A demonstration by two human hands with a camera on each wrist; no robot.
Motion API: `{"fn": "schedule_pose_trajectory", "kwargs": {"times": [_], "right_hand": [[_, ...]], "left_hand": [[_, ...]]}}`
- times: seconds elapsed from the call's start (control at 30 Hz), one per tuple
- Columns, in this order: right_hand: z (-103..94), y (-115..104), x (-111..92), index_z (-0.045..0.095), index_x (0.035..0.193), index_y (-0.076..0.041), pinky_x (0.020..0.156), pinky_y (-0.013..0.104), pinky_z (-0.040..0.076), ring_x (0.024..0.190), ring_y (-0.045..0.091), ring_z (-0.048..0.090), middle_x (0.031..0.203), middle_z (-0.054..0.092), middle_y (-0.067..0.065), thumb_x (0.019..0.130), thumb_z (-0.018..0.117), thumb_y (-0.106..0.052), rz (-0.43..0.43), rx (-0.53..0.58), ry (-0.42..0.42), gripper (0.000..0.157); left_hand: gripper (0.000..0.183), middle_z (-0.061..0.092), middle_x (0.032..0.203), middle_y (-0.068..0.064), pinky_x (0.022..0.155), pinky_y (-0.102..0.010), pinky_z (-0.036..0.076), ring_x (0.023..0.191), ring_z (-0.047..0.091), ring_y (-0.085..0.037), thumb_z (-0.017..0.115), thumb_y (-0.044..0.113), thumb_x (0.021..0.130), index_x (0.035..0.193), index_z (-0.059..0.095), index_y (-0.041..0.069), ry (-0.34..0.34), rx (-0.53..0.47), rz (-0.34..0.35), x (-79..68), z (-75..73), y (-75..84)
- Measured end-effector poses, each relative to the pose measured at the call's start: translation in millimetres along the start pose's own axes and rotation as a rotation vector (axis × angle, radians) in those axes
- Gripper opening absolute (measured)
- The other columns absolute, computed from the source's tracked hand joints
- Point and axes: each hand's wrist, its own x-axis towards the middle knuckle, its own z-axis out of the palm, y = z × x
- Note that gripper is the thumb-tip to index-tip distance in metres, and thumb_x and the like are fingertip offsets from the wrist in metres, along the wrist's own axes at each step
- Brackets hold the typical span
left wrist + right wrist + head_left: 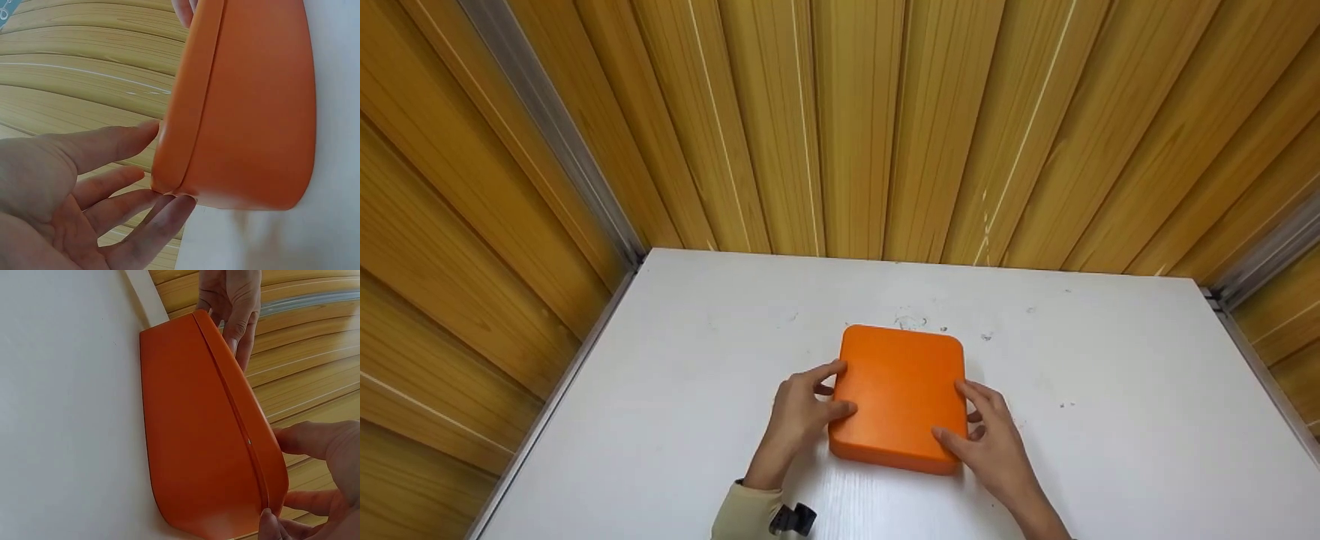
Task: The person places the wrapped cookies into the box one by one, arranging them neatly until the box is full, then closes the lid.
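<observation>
An orange lidded box with rounded corners lies on the white table, its lid fitted and a thin seam running round the side. On the box's left side, my left hand pinches the lid edge, thumb on top and fingertips at the seam. My right hand holds the opposite edge in the same way, its thumb over the near right corner. From the right wrist view, a fingertip of the right hand presses right at the seam. What the box contains is hidden.
The white table has several small dark scuffs beyond and right of the box. Wood-look panels wall off the back and sides, with metal posts at the corners. A dark strap sits at the left sleeve.
</observation>
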Motion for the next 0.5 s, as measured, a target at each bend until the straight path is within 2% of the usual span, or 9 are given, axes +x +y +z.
{"fn": "schedule_pose_trajectory", "kwargs": {"times": [0.27, 0.4, 0.5], "right_hand": [[0.5, -0.3, 0.5, 0.051, 0.155, 0.0, 0.08, 0.029, 0.052, 0.109, 0.024, 0.053, 0.157, 0.044, 0.016, 0.088, 0.09, -0.026, -0.003, -0.014, 0.002, 0.083], [-0.1, -0.6, 0.8, 0.051, 0.156, -0.002, 0.081, 0.03, 0.052, 0.11, 0.025, 0.053, 0.157, 0.044, 0.016, 0.089, 0.089, -0.027, 0.019, -0.014, -0.005, 0.081], [-2.2, 0.2, 4.0, 0.051, 0.157, -0.005, 0.087, 0.034, 0.053, 0.114, 0.027, 0.053, 0.157, 0.044, 0.015, 0.092, 0.086, -0.031, 0.028, 0.003, -0.003, 0.078]], "left_hand": [[0.06, 0.072, 0.133, -0.011, 0.071, -0.033, 0.061, 0.101, 0.073, -0.031, 0.09, 0.005, 0.082, 0.139, 0.071, 0.008, 0.013, 0.024, 0.014, 0.4, 0.7, -1.4], [0.059, 0.074, 0.128, -0.012, 0.071, -0.032, 0.06, 0.099, 0.072, -0.029, 0.091, 0.009, 0.082, 0.138, 0.072, 0.009, 0.019, 0.016, -0.004, 1.0, 1.1, -2.3], [0.057, 0.073, 0.129, -0.014, 0.073, -0.036, 0.06, 0.101, 0.07, -0.03, 0.089, 0.017, 0.085, 0.139, 0.072, 0.01, 0.017, -0.016, -0.031, 3.3, 0.7, -4.7]]}}
